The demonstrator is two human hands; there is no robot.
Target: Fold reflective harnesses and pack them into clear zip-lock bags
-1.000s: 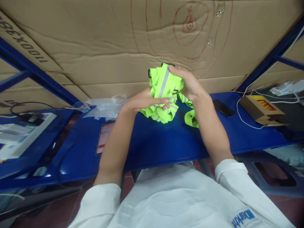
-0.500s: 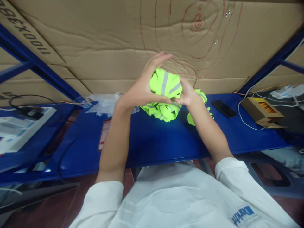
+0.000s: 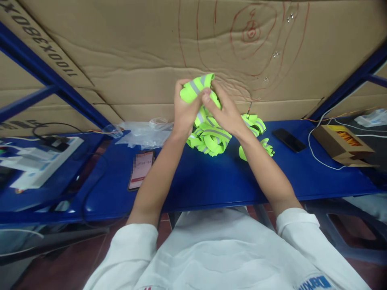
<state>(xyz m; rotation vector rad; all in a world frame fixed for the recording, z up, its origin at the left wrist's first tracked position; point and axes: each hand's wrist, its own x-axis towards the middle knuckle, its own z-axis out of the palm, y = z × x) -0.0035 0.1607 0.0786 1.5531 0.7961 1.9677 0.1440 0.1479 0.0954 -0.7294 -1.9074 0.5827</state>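
Note:
A bunched neon-yellow reflective strap [image 3: 191, 92] with grey stripes is held up in front of the cardboard. My left hand [image 3: 185, 110] wraps its left side, thumb pressed across the front. From the right, my right hand [image 3: 225, 108] grips the same bundle, and the two thumbs meet at its middle. Just below lies a loose heap of the same yellow strap [image 3: 211, 139] on the blue table; whether it joins the held bundle I cannot tell. More yellow strap pieces [image 3: 254, 124] lie beyond my right forearm, partly covered by it.
A phone with a lit screen [image 3: 142, 171] and clear plastic bags [image 3: 145, 133] lie left on the blue table [image 3: 208, 181]. At right are a dark phone [image 3: 288, 139], a white cable and an open cardboard box [image 3: 344, 145]. A cardboard wall [image 3: 136, 60] rises behind.
Both hands have moved slightly left and closed in around the bundle. The left hand's fingers were spread open over it before; now both thumbs press on its front. The bundle has turned.

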